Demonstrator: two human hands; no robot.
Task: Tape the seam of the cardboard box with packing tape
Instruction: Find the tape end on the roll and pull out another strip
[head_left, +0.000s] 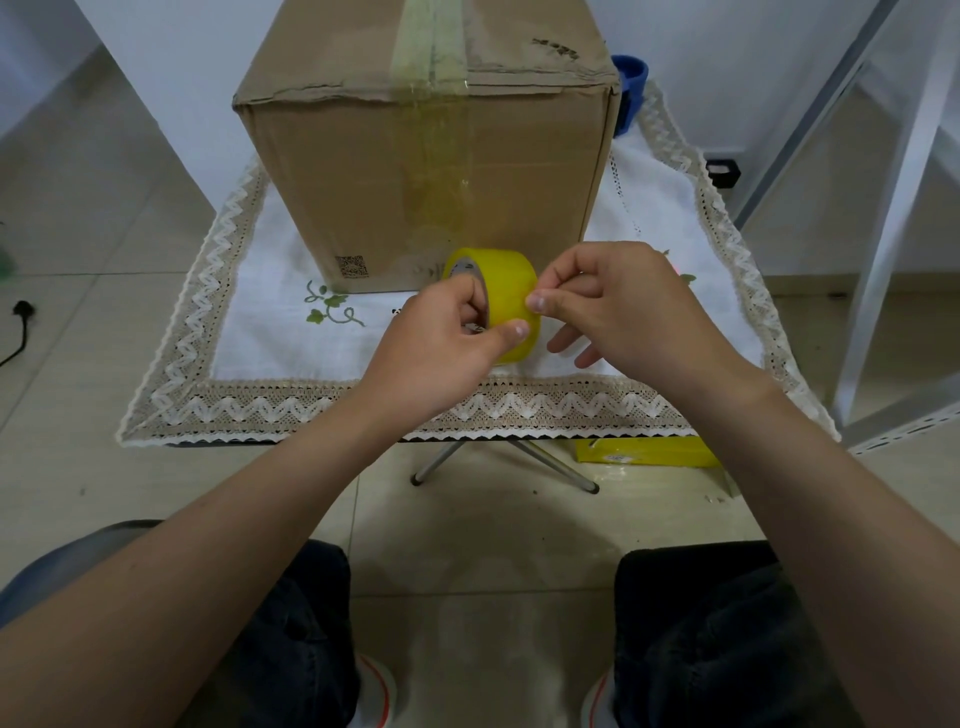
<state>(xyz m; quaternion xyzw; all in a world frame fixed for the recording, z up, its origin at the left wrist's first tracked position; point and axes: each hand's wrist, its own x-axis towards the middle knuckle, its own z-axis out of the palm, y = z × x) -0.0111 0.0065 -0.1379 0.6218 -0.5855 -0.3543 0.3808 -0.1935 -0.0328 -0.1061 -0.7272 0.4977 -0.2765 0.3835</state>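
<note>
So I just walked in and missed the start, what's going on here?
A seated person holds a yellow roll of packing tape in the left hand, while the right hand pinches at the roll's surface, apparently picking for the tape end. The brown cardboard box stands behind on the lace-edged white tablecloth, with tape already running over its top seam.

A: What colour is the tape roll (506, 291) in the grip?

B: Translucent yellow. Behind it the cardboard box (426, 156) is plain brown, with a yellowish-clear strip of tape (428, 57) on it and a dark square code (352, 266) low on the front.

A: And beneath the grip?

B: A white cloth (270, 291) with green embroidered vines and a beige zigzag lace border. A blue object (631, 88) shows behind the box.
</note>
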